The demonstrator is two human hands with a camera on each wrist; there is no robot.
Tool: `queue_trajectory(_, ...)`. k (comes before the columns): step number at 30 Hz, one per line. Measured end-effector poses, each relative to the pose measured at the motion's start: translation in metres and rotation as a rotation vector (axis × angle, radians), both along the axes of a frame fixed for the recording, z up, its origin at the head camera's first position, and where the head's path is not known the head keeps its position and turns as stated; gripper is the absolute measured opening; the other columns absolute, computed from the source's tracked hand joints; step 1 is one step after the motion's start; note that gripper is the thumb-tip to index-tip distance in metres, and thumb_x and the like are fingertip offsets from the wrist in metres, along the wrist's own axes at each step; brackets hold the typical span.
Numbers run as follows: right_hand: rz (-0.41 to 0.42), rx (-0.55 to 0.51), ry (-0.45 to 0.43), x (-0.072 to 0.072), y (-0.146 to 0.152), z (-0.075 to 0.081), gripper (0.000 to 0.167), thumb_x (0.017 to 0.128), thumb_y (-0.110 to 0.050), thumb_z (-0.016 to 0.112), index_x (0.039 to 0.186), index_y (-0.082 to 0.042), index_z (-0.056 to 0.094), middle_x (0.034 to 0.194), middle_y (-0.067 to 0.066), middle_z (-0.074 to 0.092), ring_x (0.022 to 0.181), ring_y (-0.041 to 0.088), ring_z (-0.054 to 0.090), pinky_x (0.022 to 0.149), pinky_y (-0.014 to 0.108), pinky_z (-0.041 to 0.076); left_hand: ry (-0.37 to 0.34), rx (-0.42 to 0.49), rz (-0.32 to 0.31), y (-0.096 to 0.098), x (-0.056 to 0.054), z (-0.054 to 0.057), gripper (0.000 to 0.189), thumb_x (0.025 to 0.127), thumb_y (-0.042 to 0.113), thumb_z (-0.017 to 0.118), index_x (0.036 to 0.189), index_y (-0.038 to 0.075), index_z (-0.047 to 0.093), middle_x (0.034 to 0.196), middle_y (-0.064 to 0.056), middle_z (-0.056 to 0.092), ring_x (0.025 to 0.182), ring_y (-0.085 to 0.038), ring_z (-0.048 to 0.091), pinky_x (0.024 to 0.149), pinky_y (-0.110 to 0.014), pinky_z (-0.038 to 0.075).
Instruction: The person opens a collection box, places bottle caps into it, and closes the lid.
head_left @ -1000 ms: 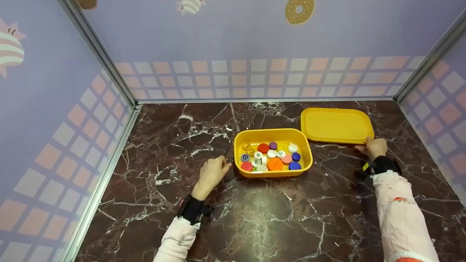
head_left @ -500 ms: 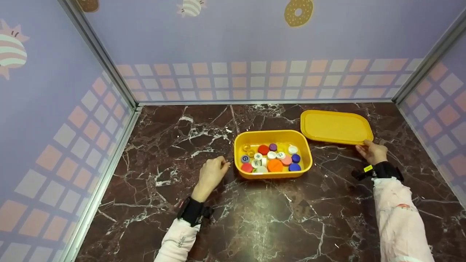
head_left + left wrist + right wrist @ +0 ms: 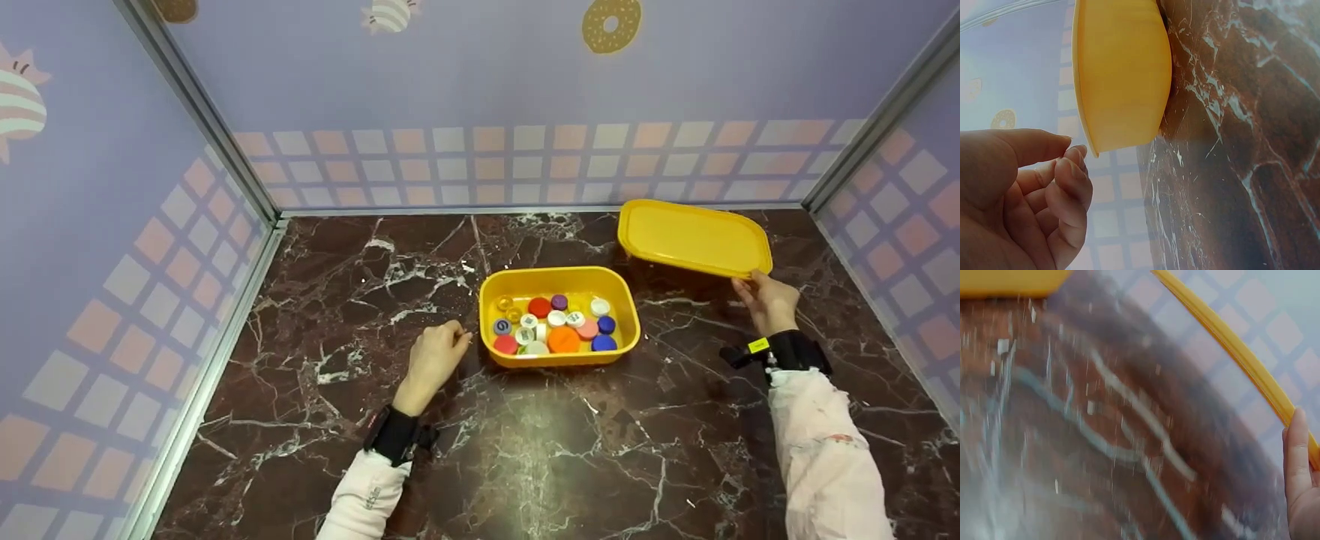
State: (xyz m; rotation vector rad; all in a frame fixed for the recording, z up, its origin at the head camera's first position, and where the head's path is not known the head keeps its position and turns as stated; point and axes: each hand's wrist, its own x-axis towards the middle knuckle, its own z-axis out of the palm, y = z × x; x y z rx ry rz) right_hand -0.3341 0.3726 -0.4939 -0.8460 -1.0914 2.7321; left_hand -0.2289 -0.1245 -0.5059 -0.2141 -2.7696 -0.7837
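A yellow plastic box (image 3: 561, 361) stands uncovered on the table, with several coloured bottle caps (image 3: 564, 340) inside. My right hand (image 3: 772, 302) pinches the near right corner of the flat yellow lid (image 3: 694, 236), which is lifted off the table and tilted. In the right wrist view the lid's edge (image 3: 1235, 349) slants past the fingers. Left of the box, my left hand (image 3: 433, 361) rests at the table with loosely curled fingers and holds nothing. The left wrist view shows its thumb near the index finger, apart from the box's side wall (image 3: 1120, 73).
The dark marbled table (image 3: 525, 457) is enclosed by a patterned back wall (image 3: 450, 82), a left panel (image 3: 82, 247) and a right panel (image 3: 911, 217). Small white specks lie on the tabletop.
My right hand has taken hold of the lid's corner and raised it from the table, slightly away toward the back wall. The left hand and box have stayed in place.
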Motion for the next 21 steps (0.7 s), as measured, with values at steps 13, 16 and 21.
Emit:
queue_trajectory(13, 0.140, -0.018, 0.185, 0.008, -0.070, 0.035, 0.006, 0.085, 0.006, 0.056, 0.089, 0.010, 0.056, 0.076, 0.018, 0.057, 0.067, 0.025, 0.060, 0.074, 0.030, 0.049, 0.001, 0.017, -0.003, 0.001, -0.001, 0.003, 0.013, 0.084, 0.016, 0.063, 0.072, 0.010, 0.060, 0.063, -0.001, 0.057, 0.048, -0.017, 0.050, 0.042, -0.032, 0.040)
queue_trajectory(16, 0.179, -0.019, 0.244, 0.018, -0.092, 0.037, 0.005, 0.085, 0.006, 0.055, 0.085, 0.010, 0.058, 0.073, 0.018, 0.058, 0.066, 0.025, 0.060, 0.072, 0.029, 0.049, 0.003, 0.010, -0.004, 0.001, 0.000, 0.002, 0.012, 0.083, 0.015, 0.064, 0.073, 0.010, 0.061, 0.064, -0.002, 0.058, 0.049, -0.017, 0.051, 0.042, -0.032, 0.040)
queue_trajectory(21, 0.249, 0.037, 0.301, 0.034, -0.123, 0.037, 0.011, 0.088, 0.004, 0.051, 0.082, 0.008, 0.059, 0.074, 0.016, 0.059, 0.067, 0.022, 0.061, 0.068, 0.027, 0.050, 0.011, 0.010, -0.005, 0.001, 0.000, 0.001, 0.014, 0.083, 0.016, 0.064, 0.071, 0.010, 0.059, 0.063, -0.002, 0.057, 0.049, -0.018, 0.050, 0.041, -0.032, 0.039)
